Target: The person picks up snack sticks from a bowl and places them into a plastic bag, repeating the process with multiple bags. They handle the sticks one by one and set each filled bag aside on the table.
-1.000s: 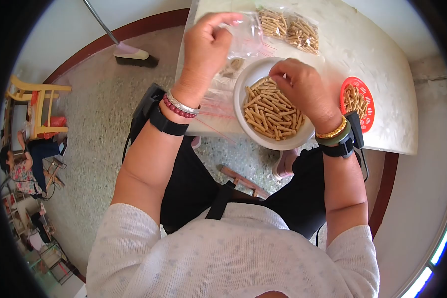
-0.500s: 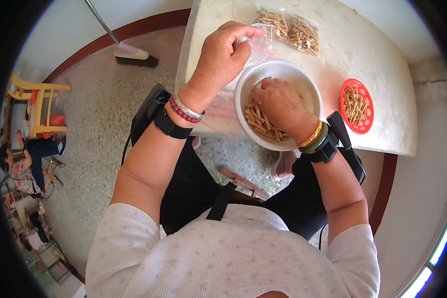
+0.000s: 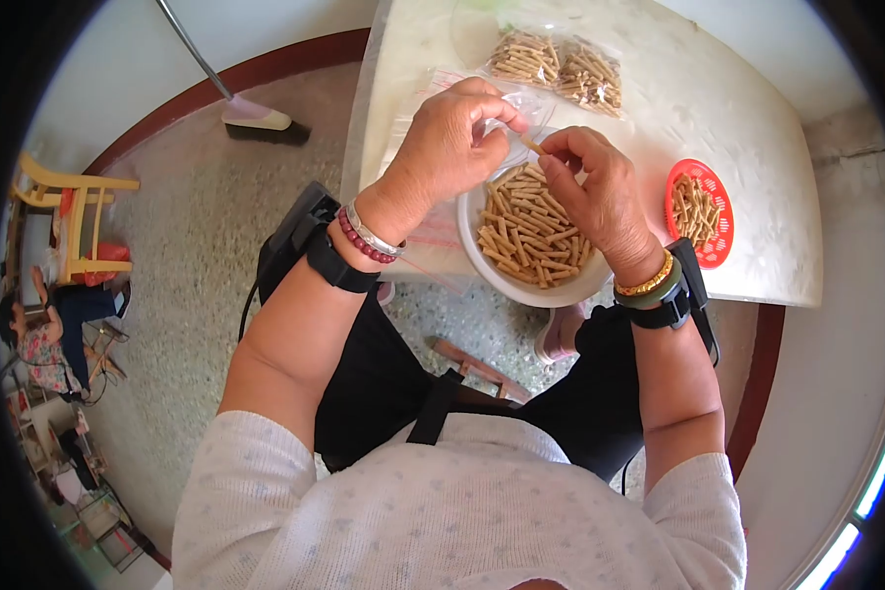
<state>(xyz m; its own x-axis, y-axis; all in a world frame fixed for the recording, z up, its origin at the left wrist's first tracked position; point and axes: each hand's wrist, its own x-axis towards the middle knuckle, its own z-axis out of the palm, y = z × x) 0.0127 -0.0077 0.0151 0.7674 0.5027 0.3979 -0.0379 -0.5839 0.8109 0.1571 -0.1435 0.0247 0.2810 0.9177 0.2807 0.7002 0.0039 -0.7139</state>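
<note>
My left hand (image 3: 459,143) pinches a clear plastic bag (image 3: 533,106) above the left rim of a white bowl (image 3: 470,228). Many short tan sticks (image 3: 536,231) lie in this bowl. Over its upper right side, my right hand (image 3: 600,187) holds one short stick (image 3: 533,147) between thumb and fingers, its far end close to my left fingertips and the bag's opening. Two filled clear bags of sticks (image 3: 558,71) lie beyond the bowl. To the right is a red basket (image 3: 725,231) with more sticks.
The pale table (image 3: 767,177) extends behind and right of the bowl. Flat plastic bags (image 3: 433,231) lie at its left edge. A broom (image 3: 264,120) stands on the floor at the left. A yellow chair (image 3: 88,221) and a seated person (image 3: 44,339) are at the far left.
My right hand has risen out of the bowl with a stick and moved up beside my left hand. My left hand has lowered slightly, still with the clear bag.
</note>
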